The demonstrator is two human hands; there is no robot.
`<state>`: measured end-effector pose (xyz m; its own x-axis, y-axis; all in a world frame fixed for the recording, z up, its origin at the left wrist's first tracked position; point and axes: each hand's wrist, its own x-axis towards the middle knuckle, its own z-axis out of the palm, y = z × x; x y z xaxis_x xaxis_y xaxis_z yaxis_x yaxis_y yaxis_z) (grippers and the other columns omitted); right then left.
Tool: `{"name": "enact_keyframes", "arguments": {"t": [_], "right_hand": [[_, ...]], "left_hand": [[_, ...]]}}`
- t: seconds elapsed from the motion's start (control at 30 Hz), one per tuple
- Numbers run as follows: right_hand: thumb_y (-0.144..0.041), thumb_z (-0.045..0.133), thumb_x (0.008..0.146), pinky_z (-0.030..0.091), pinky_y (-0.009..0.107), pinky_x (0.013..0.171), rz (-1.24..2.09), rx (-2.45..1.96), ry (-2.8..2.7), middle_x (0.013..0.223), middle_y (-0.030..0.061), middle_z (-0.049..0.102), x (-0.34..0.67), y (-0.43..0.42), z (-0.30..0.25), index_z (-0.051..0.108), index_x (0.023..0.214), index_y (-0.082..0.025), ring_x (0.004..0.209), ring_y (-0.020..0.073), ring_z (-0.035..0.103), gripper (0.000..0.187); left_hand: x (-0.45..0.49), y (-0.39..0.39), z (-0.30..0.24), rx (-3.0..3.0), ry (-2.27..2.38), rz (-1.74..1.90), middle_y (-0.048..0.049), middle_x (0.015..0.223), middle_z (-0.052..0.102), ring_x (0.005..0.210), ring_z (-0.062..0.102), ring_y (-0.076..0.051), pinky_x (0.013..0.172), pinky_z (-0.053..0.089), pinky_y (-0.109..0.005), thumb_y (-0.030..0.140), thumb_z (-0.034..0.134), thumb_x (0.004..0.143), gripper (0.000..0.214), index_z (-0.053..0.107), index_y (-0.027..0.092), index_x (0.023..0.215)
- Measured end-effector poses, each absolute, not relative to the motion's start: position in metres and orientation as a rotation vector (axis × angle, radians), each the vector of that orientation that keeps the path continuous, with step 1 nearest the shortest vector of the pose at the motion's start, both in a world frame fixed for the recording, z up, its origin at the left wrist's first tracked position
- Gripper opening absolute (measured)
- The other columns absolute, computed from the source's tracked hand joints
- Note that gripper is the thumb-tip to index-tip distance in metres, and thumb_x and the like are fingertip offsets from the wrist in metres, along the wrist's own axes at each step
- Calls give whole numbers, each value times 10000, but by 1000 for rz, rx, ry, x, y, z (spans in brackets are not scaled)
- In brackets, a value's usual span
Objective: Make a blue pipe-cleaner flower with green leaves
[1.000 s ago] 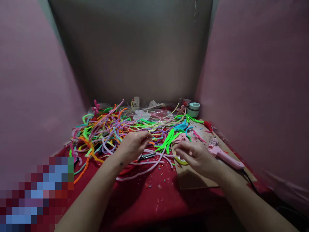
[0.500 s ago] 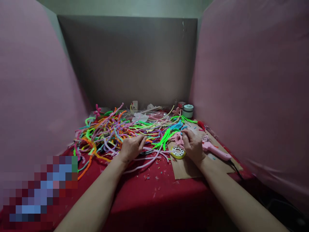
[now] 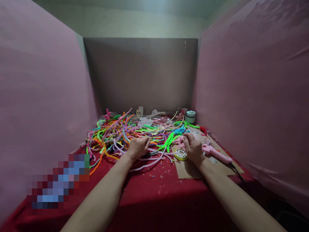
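My left hand (image 3: 139, 148) is closed at the front edge of a tangled heap of colourful pipe cleaners (image 3: 113, 129). What its fingers hold, if anything, is hidden. Lilac pipe cleaners (image 3: 154, 163) lie beside it, stretching rightward over the red cloth. My right hand (image 3: 193, 149) is also closed, its fingertips pinched above the cardboard; I cannot make out anything in them. Close to its fingers lie looped pink pipe cleaners (image 3: 179, 142) and a yellow-rimmed roll (image 3: 181, 154) with a holed white core. Bright green pipe cleaners (image 3: 167, 141) sit between my hands.
A pink glue gun (image 3: 218, 154) with a black cord rests on the cardboard sheet (image 3: 188, 174). A pale green jar (image 3: 190, 117) stands at the back right. Pink sheeting (image 3: 253, 96) hangs at both sides. Small scraps litter the red cloth (image 3: 145, 196); a pixelated patch covers its left.
The view has tilted upward and shifted, so the table contents appear slightly lower and further right. Both hands stay closed in nearly the same places over the table.
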<state>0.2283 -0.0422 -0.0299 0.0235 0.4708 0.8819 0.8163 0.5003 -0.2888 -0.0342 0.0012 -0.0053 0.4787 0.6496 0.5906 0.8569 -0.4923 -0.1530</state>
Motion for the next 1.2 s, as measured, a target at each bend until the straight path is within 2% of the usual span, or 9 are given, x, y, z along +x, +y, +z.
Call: {"name": "enact_keyframes", "arguments": {"t": [0.4, 1.2], "right_hand": [[-236, 405, 876, 455, 267, 614, -348, -1124, -1645, 753, 46, 635, 226, -43, -29, 559, 932, -170, 635, 160, 601, 178], [-249, 417, 875, 458, 281, 636, -237, -1120, -1592, 738, 32, 611, 225, -50, -26, 550, 942, -185, 650, 166, 596, 162]], "left_hand": [[-31, 1, -5, -2335, -1281, -592, -70, 654, 681, 573, 620, -174, 494, 334, -241, 340, 348, 886, 337, 629, 185, 784], [-21, -5, -10, -2526, -1291, -602, -47, 646, 648, 594, 575, -147, 561, 349, -240, 331, 365, 887, 331, 582, 185, 685]]}}
